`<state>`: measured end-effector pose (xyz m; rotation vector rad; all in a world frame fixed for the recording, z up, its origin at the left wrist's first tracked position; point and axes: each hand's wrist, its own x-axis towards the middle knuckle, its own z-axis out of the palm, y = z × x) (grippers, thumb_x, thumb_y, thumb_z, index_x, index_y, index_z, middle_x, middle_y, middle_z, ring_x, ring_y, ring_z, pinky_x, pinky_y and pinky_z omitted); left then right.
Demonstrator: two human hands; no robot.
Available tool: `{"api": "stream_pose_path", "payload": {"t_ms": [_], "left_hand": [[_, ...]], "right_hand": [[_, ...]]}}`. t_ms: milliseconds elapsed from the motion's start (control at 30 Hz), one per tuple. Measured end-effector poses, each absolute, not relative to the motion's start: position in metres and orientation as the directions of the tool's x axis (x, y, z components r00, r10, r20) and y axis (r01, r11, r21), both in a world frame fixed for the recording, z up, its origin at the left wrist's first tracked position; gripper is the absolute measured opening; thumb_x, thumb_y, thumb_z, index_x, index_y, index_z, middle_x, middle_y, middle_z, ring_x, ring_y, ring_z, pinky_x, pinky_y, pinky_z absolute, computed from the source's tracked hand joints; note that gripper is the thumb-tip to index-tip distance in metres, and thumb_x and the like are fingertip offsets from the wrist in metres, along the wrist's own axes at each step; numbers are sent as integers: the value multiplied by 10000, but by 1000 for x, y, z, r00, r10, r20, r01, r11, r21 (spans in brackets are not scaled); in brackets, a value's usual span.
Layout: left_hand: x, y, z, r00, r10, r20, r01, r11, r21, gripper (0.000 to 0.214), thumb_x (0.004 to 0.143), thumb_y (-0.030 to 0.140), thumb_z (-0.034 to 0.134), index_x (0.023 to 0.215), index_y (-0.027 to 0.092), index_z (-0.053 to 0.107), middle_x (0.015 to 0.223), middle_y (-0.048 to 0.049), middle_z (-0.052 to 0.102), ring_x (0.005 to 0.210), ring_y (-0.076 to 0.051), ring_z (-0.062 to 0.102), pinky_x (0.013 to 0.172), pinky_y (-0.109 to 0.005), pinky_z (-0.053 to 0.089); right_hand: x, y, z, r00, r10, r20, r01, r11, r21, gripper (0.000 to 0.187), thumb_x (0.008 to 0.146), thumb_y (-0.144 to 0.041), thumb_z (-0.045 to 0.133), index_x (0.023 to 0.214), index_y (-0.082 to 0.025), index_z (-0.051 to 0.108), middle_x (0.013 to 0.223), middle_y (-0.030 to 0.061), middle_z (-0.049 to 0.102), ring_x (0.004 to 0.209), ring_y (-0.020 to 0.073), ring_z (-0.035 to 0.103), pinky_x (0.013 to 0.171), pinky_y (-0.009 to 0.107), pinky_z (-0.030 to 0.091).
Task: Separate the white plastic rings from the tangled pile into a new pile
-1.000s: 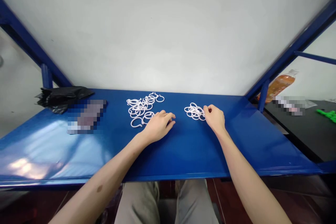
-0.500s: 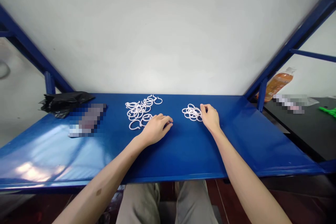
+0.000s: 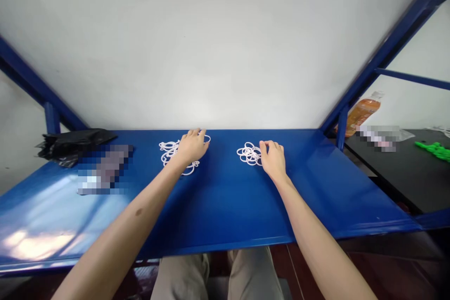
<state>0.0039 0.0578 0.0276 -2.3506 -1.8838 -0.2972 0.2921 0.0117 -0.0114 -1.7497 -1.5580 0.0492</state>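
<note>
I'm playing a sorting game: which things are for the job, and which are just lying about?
For the job, seemingly:
left white rings, near left fingers
right white rings, beside right fingers

Just lying about:
black bag
left blurred item
orange bottle
green thing

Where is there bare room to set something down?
Blue tabletop is bare between the left ring pile and right ring pile, and right of the right hand. Crowded: under the left hand and by the black bag.
</note>
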Motion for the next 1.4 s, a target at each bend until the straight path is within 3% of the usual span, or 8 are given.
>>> {"api": "stream_pose_path", "payload": {"t_ms": [133,300,500,633,800,967,1167,1400], "left_hand": [[-9,73,13,224,969,105,974,-226,7,476,993,377,425,1407,179,551,1431,-179,563,1321,-364,499,1043,-484,421],[-18,61,7,283,944,172,959,-275,-73,370,997,298,368,1131,218,703,1173,-123,706,1124,-305,599,954,-445,430],[-20,36,13,396,871,293,917,-390,-80,310,962,263,422,893,240,722,906,-110,735,968,-298,603,938,-457,405],[-13,11,10,376,841,389,915,-403,-13,314,969,231,399,992,239,711,934,-130,742,972,-328,584,915,-485,396],[-7,-8,7,256,845,470,941,-329,78,392,989,236,389,1332,182,569,971,-154,750,1027,-352,581,937,-515,359],[-2,-13,13,198,786,586,914,-363,178,366,1013,252,421,1361,189,517,1011,-100,757,996,-299,597,945,-471,345],[18,-25,19,337,683,648,800,-571,185,161,1014,295,498,1080,218,622,965,-51,749,915,-227,597,888,-397,388],[26,-28,13,525,615,588,705,-702,105,272,1054,280,398,1032,240,667,875,-50,710,935,-210,595,835,-372,433]], "right_hand": [[289,10,-9,236,853,465,839,62,-540,470,1030,-511,343,994,-185,678,1069,153,700,1075,321,541,965,455,401],[287,11,-9,208,845,492,858,83,-506,512,1043,-516,299,993,-185,686,1050,150,701,1049,304,548,970,450,393],[284,9,-7,194,843,502,845,117,-522,511,1037,-527,316,1005,-181,691,1066,159,694,1082,321,524,983,476,393],[282,8,-6,178,832,525,829,161,-536,470,1032,-513,350,982,-197,694,1048,139,694,1076,317,518,983,472,401],[282,7,-5,164,827,537,823,186,-537,437,1033,-479,370,967,-195,695,1043,133,699,1062,300,523,991,459,404],[274,-2,4,147,800,581,796,254,-550,341,1006,-453,454,930,-212,684,1010,113,700,1087,301,520,994,457,423],[232,-31,17,-104,843,528,546,492,-678,213,980,-421,551,1009,-242,663,994,51,715,897,210,650,842,363,529],[207,-39,3,-150,913,378,258,406,-877,213,954,-459,591,987,-248,592,877,15,709,765,182,690,738,334,575]]}}
